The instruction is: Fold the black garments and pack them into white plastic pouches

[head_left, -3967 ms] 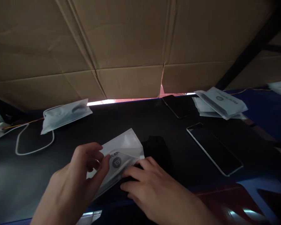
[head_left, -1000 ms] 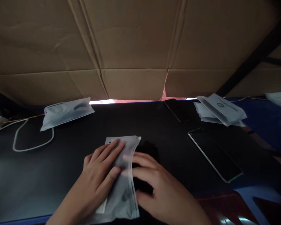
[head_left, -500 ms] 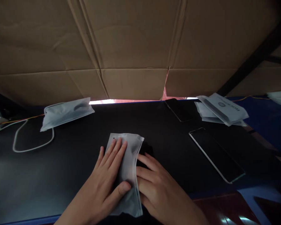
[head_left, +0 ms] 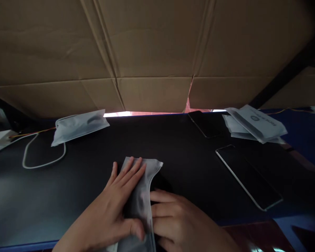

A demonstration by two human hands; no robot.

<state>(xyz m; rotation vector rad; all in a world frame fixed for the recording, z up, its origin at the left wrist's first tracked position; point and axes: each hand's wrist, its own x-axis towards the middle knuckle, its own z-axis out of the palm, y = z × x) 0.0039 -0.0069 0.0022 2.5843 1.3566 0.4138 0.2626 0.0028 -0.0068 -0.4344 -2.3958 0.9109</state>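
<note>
A frosted plastic zip pouch (head_left: pixel 143 196) lies lengthwise on the black table, with a soft bulge in it. My left hand (head_left: pixel 115 206) rests flat on the pouch, its fingers stretched out and spread, the thumb across the lower part. At the pouch's right edge is my right hand (head_left: pixel 178 218), its fingers curled and close together against that edge. Its fingertips are partly hidden there, and a dark patch beside them is too dim to make out.
A large phone (head_left: pixel 248 178) lies to the right, and a smaller dark phone (head_left: pixel 204 124) farther back. Several printed pouches (head_left: pixel 262 122) are stacked at the back right. Another filled pouch (head_left: pixel 80 126) sits at the back left by a white cable (head_left: pixel 43 166). Cardboard (head_left: pixel 152 45) walls the rear.
Both hands and the pouch have shifted slightly down toward me. The pouch's upper right corner now curls more. The view has turned a little left, so the background sits farther right.
</note>
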